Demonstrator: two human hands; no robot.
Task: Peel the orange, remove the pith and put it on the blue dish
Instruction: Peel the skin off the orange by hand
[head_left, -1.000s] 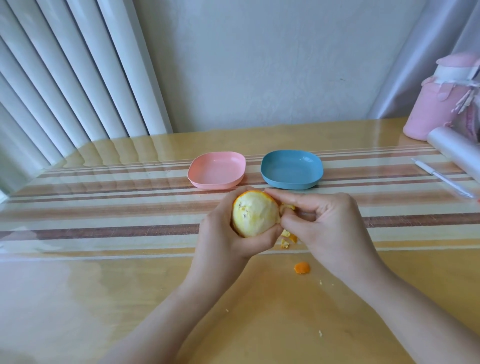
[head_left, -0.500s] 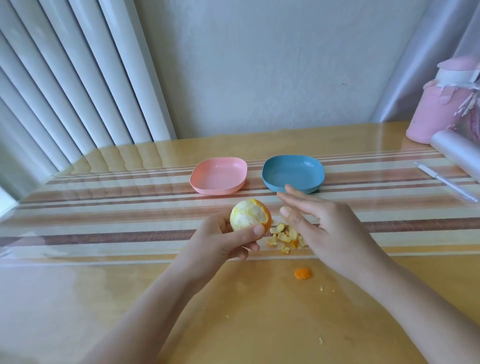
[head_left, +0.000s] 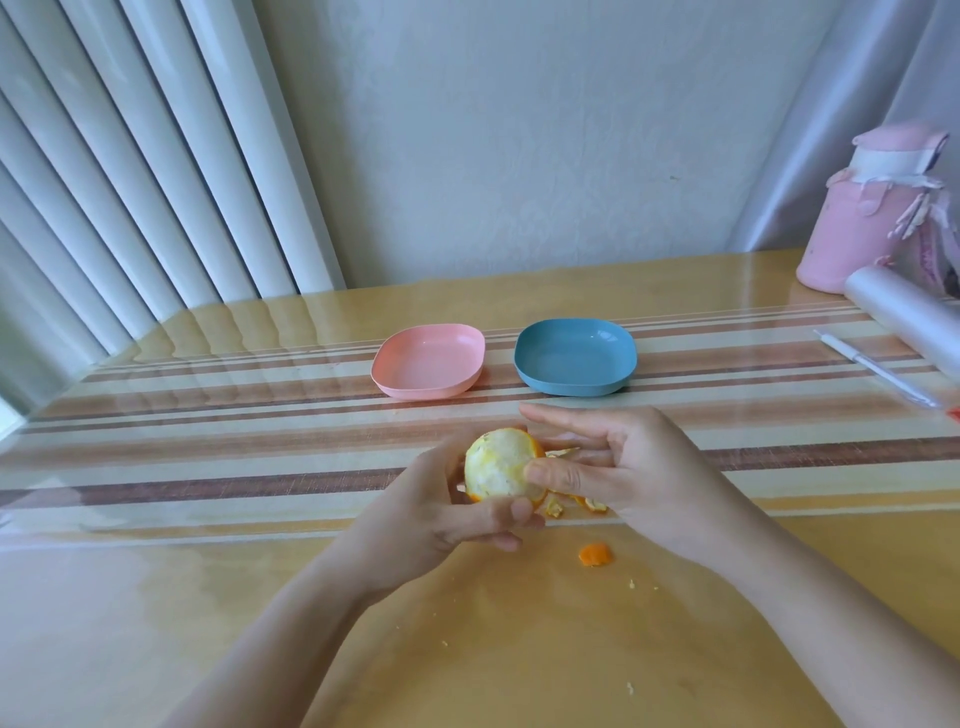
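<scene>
Returned: right hand (head_left: 639, 467) back at small round half-peeled orange (head_left: 496, 467), apart from it half second ago. Thumb now touches remaining rind edge; other fingers straight, spread. Left hand (head_left: 441, 514) grips fruit, fingers curled beneath. Pale pith mostly exposed. Square blue plastic dish (head_left: 571, 387) beyond, unfilled. Peeling likely resumes; pith removal still ahead.

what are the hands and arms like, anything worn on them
Nothing is worn. The left hand and right hand have no gloves, rings or watch that show, and both forearms are bare, with no sleeves in view.
</scene>
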